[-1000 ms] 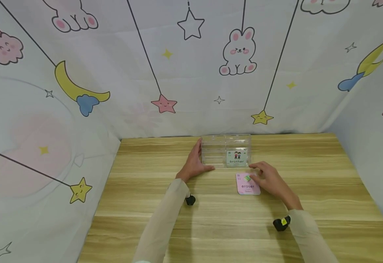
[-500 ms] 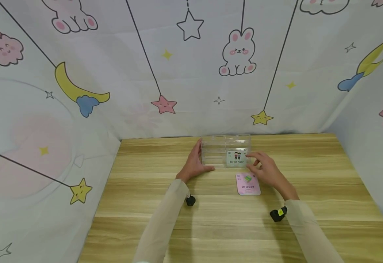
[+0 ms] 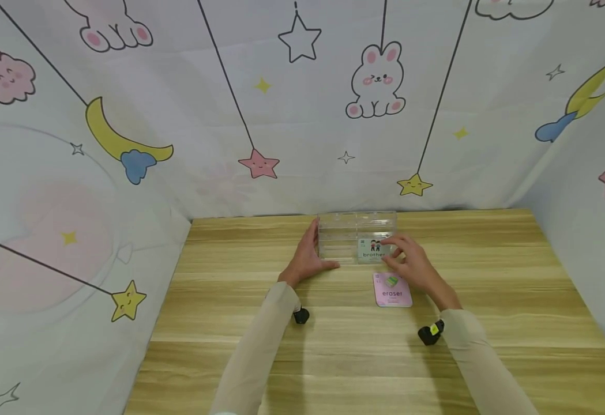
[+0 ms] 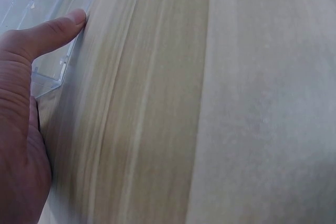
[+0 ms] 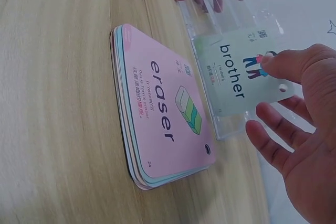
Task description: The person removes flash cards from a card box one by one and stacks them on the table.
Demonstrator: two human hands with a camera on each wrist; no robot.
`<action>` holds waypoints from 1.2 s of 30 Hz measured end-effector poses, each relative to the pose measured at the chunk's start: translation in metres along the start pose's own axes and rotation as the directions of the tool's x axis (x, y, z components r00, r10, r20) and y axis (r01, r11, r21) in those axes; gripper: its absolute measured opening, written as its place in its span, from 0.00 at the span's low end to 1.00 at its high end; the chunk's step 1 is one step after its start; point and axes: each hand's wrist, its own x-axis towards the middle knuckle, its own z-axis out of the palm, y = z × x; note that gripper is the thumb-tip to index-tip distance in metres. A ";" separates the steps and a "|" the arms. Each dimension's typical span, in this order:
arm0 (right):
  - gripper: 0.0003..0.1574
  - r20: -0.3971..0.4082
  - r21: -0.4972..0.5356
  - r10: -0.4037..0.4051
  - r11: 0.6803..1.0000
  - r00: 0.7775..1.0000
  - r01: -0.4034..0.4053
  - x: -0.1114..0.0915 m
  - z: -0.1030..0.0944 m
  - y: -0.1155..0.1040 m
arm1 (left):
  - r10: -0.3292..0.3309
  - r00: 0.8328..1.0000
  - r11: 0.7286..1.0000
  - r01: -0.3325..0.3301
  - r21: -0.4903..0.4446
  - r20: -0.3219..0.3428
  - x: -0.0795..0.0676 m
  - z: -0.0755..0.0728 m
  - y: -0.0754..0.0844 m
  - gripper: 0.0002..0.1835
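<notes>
A clear plastic box (image 3: 337,248) with several compartments stands at the back of the table. My left hand (image 3: 305,259) grips its left side, fingers along the side wall and thumb (image 4: 60,29) over the lower front edge. A green "brother" card (image 5: 226,72) is in the lower right compartment. My right hand (image 3: 413,264) is at this card, one fingertip on the printed figures. Its other fingers (image 5: 273,140) are loosely bent at the card's right side. In front of the box lies a stack of cards, a pink "eraser" card (image 5: 163,103) on top.
Wood-grain table (image 3: 354,369) surface extends around the box and card stack. A white cloth wall (image 3: 312,127) with printed stars and rabbits rises right behind the box. Dark wrist cameras hang under both wrists.
My right hand has moved up and left, from beside the eraser card onto the brother card. My left hand, the box and the card stack have stayed in place.
</notes>
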 end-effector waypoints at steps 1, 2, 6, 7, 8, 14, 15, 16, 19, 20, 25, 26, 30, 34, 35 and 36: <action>0.22 0.001 0.001 -0.004 1.000 1.000 0.004 0.000 0.001 0.000 | -0.002 1.000 1.000 0.002 0.000 0.001 0.000 0.000 0.000 0.75; 0.22 0.000 0.000 -0.008 1.000 1.000 0.008 0.000 0.001 0.000 | -0.001 1.000 1.000 0.001 -0.001 0.000 0.000 0.000 0.000 0.75; 0.19 -0.005 -0.008 -0.011 1.000 1.000 0.011 0.002 0.003 0.000 | 0.003 1.000 1.000 -0.003 -0.001 -0.004 0.001 0.001 -0.001 0.76; 0.19 -0.010 -0.010 -0.010 1.000 1.000 0.010 0.002 0.003 0.000 | 0.002 1.000 1.000 -0.002 0.000 -0.004 0.001 0.001 -0.001 0.76; 0.18 -0.015 -0.009 -0.006 1.000 1.000 0.006 0.002 0.003 -0.001 | 0.004 1.000 1.000 -0.004 0.002 -0.004 0.001 0.001 -0.001 0.76; 0.16 -0.057 -0.005 -0.007 1.000 0.998 0.007 0.005 0.003 -0.002 | 0.003 1.000 1.000 -0.003 0.000 -0.002 0.001 0.001 -0.001 0.76; 0.16 -0.066 -0.008 -0.010 1.000 0.998 0.010 0.005 0.002 -0.002 | 0.003 1.000 1.000 -0.003 -0.001 -0.002 0.001 0.001 -0.001 0.76; 0.16 -0.075 -0.011 -0.014 1.000 0.997 0.013 0.006 0.002 -0.002 | 0.002 1.000 1.000 -0.002 -0.003 -0.001 0.001 0.001 -0.001 0.76; 0.17 -0.098 -0.023 -0.018 1.000 0.995 0.016 0.007 0.002 0.000 | 0.006 1.000 1.000 -0.006 -0.003 0.000 0.000 0.001 -0.001 0.76; 0.17 -0.105 -0.024 -0.020 1.000 0.994 0.017 0.007 0.002 0.000 | 0.007 1.000 1.000 -0.007 -0.002 -0.001 0.000 0.001 -0.001 0.76; 0.17 -0.123 -0.021 -0.028 0.999 0.992 0.026 0.008 0.001 -0.002 | 0.003 1.000 1.000 -0.003 0.001 0.002 0.000 0.001 0.000 0.75; 0.17 -0.123 -0.020 -0.027 0.999 0.992 0.025 0.008 0.000 -0.004 | 0.000 1.000 1.000 0.000 0.002 0.003 0.000 0.001 0.001 0.75; 0.18 -0.118 0.003 -0.005 1.000 0.993 0.006 0.006 -0.003 -0.010 | -0.004 1.000 1.000 0.004 0.000 0.003 0.000 0.000 0.002 0.75; 0.19 -0.110 0.020 0.014 1.000 0.994 -0.012 0.004 -0.007 -0.012 | -0.003 1.000 1.000 0.003 -0.008 0.005 -0.001 0.000 0.002 0.75; 0.19 -0.108 0.023 0.015 1.000 0.994 -0.013 0.003 -0.008 -0.012 | -0.001 1.000 1.000 0.001 -0.009 0.005 -0.001 0.000 0.002 0.75; 0.19 -0.107 0.022 0.014 1.000 0.994 -0.012 0.002 -0.009 -0.012 | -0.002 1.000 1.000 0.002 -0.011 0.006 -0.001 0.000 0.002 0.75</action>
